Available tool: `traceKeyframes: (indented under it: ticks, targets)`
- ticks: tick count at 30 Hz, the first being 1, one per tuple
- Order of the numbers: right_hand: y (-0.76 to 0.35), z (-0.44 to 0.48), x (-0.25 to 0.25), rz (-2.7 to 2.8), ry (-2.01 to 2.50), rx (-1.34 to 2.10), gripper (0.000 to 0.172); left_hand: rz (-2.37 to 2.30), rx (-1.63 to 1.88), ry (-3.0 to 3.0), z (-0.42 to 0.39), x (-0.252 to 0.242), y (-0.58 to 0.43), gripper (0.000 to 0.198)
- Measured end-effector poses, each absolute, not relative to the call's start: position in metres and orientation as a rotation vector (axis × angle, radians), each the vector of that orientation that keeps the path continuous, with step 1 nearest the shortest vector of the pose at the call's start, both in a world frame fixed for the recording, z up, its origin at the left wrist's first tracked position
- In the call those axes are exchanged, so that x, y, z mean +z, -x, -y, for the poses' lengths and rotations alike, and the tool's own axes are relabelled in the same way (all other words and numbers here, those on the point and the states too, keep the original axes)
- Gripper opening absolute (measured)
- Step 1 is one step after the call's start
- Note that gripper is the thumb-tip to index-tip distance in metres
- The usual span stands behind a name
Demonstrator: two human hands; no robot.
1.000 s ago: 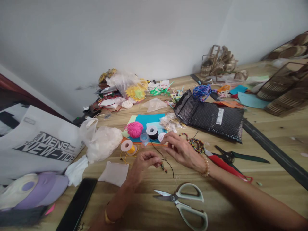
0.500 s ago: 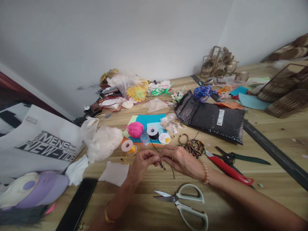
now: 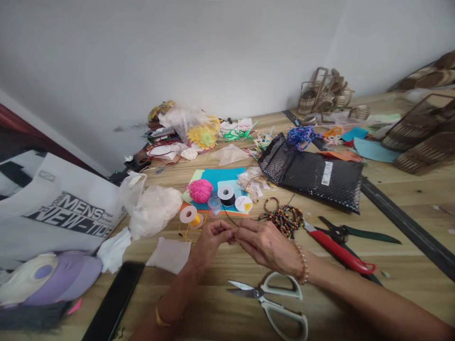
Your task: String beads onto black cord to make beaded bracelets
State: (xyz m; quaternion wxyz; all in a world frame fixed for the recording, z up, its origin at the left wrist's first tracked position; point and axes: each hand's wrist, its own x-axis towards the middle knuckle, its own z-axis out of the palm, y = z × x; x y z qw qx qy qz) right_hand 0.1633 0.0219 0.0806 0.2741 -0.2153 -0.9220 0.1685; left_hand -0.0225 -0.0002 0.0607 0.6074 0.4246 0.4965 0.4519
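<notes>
1. Both hands have drawn together: left hand (image 3: 213, 237) and right hand (image 3: 270, 244) meet over the counter (image 3: 391, 265), fingers pinching the black cord (image 3: 230, 219).
2. Beading seems in hand, beads hidden; the next move calls for a steady pinch.

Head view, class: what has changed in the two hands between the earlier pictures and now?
The right hand came back from the white spool toward the left hand; both now pinch the black cord together. The scissors and pink yarn stayed put.
</notes>
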Motion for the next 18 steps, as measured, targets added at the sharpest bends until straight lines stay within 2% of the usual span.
traceKeyframes:
  ticks: [18]
  targets:
    - [-0.166, -0.036, 0.079, 2.422, 0.626, 0.785, 0.019, -1.117, 1.093, -0.836, -0.005, 0.052, 0.025, 0.032]
